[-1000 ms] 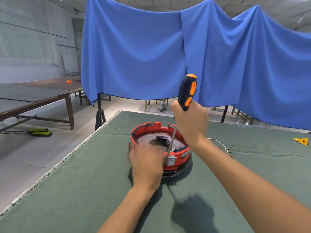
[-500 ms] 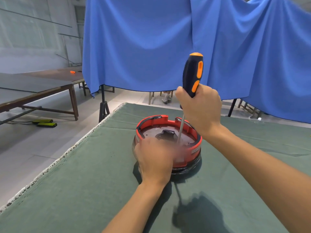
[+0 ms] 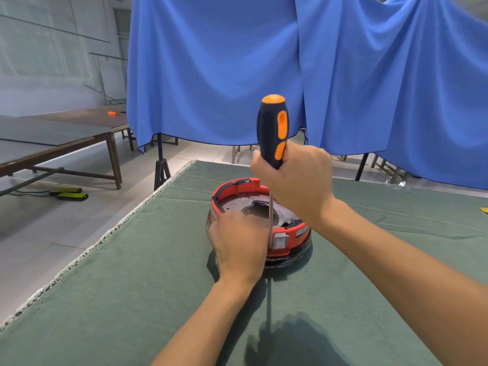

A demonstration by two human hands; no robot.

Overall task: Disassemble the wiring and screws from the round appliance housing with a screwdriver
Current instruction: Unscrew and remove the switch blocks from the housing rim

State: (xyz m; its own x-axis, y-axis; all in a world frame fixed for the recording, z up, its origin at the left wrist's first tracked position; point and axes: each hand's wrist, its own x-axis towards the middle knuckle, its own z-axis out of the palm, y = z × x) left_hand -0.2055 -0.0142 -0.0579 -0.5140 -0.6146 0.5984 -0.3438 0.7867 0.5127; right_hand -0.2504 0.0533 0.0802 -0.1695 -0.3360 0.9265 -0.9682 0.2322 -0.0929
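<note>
Head view: the round appliance housing [image 3: 260,223] sits on the green table cover [image 3: 132,273] at frame center. The right hand [image 3: 295,180] is wrapped around the lower handle of the screwdriver [image 3: 272,133], whose long axis runs nearly vertical; the shaft drops straight below that hand to the housing's near rim beside the white switch [image 3: 280,241]. The left hand [image 3: 239,244], fingers curled over the near-left rim, touches the shaft. The tip is hidden, so seating cannot be judged.

One round housing [image 3: 257,207], one screwdriver [image 3: 272,130], two hands, one green-covered table [image 3: 132,286], two blue cloths.
</note>
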